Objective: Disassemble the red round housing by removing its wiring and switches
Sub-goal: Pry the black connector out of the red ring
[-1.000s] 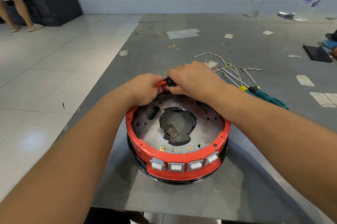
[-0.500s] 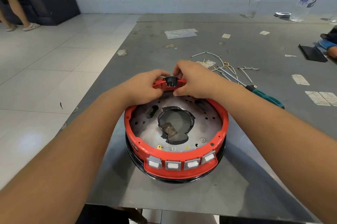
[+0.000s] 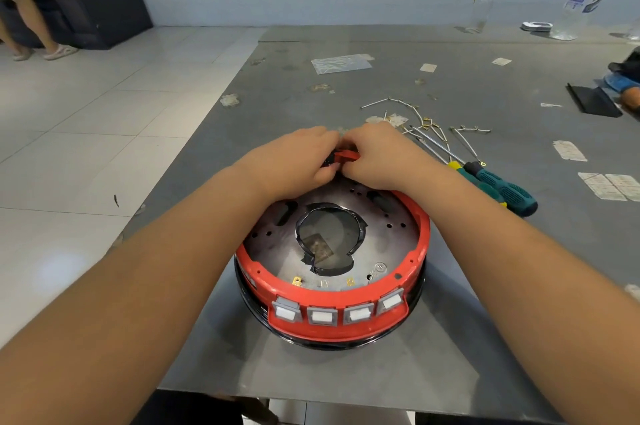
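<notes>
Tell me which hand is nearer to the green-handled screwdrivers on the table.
Right. The right hand works at the far rim of the red housing, with the screwdrivers lying just beyond its wrist. The left hand sits on the far side of the right, further from them.

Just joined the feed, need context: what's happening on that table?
A person is taking apart a red round housing on a grey table. Both hands, left hand and right hand, grip a small red and black part at the housing's far rim. Four white switches are still in the near rim. Loose wires and two screwdrivers lie to the right.
</notes>
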Tool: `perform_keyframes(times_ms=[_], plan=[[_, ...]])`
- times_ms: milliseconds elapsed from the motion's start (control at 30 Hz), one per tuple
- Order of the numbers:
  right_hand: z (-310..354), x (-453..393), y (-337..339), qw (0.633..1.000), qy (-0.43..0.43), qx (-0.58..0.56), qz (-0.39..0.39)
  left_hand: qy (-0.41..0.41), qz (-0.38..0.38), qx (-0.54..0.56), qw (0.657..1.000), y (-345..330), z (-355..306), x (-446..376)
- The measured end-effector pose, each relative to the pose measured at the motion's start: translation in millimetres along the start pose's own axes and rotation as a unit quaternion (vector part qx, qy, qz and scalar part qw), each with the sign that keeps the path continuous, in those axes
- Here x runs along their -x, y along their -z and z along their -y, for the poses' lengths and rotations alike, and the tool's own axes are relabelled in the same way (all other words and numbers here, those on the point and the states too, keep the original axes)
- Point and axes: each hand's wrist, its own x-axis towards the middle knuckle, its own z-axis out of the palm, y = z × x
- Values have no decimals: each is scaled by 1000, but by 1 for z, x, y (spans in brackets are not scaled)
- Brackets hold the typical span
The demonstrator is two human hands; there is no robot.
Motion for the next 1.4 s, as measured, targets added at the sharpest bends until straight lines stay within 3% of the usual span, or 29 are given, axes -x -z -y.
perform_keyframes(times_ms=[367, 767, 1133, 1400], plan=[[0, 8, 2, 995, -40, -90, -19, 67, 37, -17, 997, 6, -15, 4], [0, 10, 6, 994, -46, -96, -11, 37, 27, -8, 999, 2, -8, 4], [3, 11, 7, 995, -45, -86, -4, 33, -8, -17, 999, -1, -4, 3], [4, 12, 9, 993, -59, -103, 4, 29, -73, 89, 993, -10, 9, -1]])
